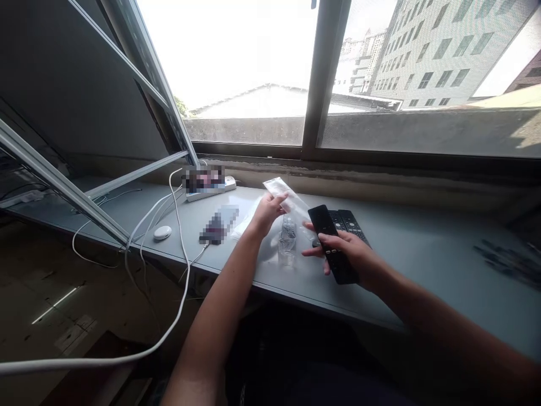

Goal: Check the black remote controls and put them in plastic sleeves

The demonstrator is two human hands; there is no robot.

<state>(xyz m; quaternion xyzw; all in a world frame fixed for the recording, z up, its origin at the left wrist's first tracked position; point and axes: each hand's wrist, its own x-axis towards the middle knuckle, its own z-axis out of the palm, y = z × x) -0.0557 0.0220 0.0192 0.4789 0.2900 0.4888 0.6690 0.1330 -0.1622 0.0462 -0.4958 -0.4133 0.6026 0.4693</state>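
My right hand (347, 255) is closed around a long black remote control (330, 239), lifted a little above the grey ledge (422, 254). My left hand (267, 213) pinches one end of a clear plastic sleeve (287, 198) that slants up and away, just left of the remote. Two more black remotes (350, 221) lie side by side on the ledge behind my right hand. A small clear bag (288, 239) with dark bits inside sits on the ledge between my hands.
A phone (220, 225) on a cable lies left of my left hand. A white round puck (162, 232), a white power strip (210, 189) and several white cables (139, 237) crowd the ledge's left part. A slanted metal frame (63, 189) crosses at far left. Dark items (507, 259) lie far right.
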